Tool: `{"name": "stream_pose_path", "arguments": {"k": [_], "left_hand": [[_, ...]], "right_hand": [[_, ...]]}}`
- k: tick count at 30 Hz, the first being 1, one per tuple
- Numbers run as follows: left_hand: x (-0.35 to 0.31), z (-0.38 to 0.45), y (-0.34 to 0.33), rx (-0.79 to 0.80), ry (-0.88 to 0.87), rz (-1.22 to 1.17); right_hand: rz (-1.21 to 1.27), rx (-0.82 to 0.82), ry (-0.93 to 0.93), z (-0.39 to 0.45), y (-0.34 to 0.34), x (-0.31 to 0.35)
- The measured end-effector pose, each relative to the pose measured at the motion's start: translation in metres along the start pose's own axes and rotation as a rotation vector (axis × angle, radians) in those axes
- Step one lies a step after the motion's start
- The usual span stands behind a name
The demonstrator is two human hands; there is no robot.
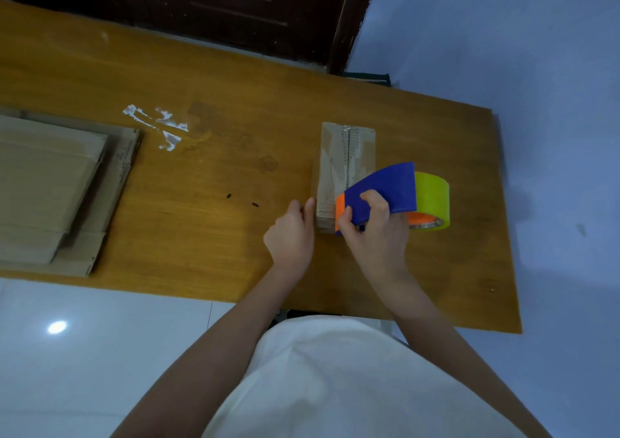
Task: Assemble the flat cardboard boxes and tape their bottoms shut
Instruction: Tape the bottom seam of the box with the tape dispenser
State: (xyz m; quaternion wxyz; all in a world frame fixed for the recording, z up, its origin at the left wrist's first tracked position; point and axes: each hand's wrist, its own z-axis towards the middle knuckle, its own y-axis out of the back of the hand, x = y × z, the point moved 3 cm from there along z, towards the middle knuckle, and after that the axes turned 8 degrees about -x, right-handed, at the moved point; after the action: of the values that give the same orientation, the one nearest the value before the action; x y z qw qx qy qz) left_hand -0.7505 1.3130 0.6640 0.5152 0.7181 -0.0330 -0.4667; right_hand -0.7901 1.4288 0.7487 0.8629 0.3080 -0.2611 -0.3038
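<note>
Table [235,176]: orange-brown wood grain, marked by white patches [157,125] and two small dark spots [241,200]. Box [345,159]: pale brown, dark seam line down middle. Flat cardboard [60,186]: tan. Dispenser [382,192]: blue guard, orange body. Tape roll [432,199]: yellow-green, orange core. Floor [553,102]: pale blue-grey. Door [201,8]: dark brown. Garment [335,387]: cream-white.

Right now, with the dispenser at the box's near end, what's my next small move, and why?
Probably press the tape dispenser down over the near edge and tear off. The right hand grips it there, tape already seems to cover the box seam, and the left hand steadies the side.
</note>
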Motion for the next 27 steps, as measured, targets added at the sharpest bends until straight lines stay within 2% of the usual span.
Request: {"name": "stream_pose_path", "arguments": {"k": [4,9,13,15,17,19,20,21,23,25,27], "left_hand": [[-0.008,-0.001,-0.001,0.091,0.055,0.080],[-0.003,0.002,-0.006,0.286,0.251,-0.055],[0.005,0.000,-0.018,0.516,0.551,-0.405],[0.008,-0.006,-0.020,0.496,0.627,-0.455],[0.013,-0.010,-0.014,0.353,0.578,-0.406],[0.009,-0.014,0.001,0.195,0.459,-0.548],[0.003,-0.018,0.008,0.168,0.392,-0.663],[-0.005,-0.022,0.014,0.182,0.346,-0.784],[-0.022,-0.030,0.017,0.309,0.280,-0.929],[-0.026,-0.038,0.011,0.382,0.203,-0.856],[-0.021,-0.039,0.012,0.372,0.151,-0.717]], "right_hand": [[0.001,-0.001,-0.010,0.000,-0.001,-0.001],[-0.003,-0.002,-0.010,0.002,0.000,0.000],[0.017,0.002,-0.022,0.001,0.000,-0.002],[0.024,0.008,-0.030,0.001,0.000,-0.002],[0.037,0.008,-0.030,0.001,0.000,-0.002],[0.049,0.010,-0.043,0.001,0.001,-0.003],[0.058,0.007,-0.044,0.001,0.001,-0.003],[0.067,0.004,-0.044,0.001,0.001,-0.004],[0.086,-0.003,-0.054,0.002,0.001,-0.005],[0.096,-0.005,-0.059,0.002,0.002,-0.006],[0.093,-0.014,-0.049,0.000,0.002,-0.005]]}}
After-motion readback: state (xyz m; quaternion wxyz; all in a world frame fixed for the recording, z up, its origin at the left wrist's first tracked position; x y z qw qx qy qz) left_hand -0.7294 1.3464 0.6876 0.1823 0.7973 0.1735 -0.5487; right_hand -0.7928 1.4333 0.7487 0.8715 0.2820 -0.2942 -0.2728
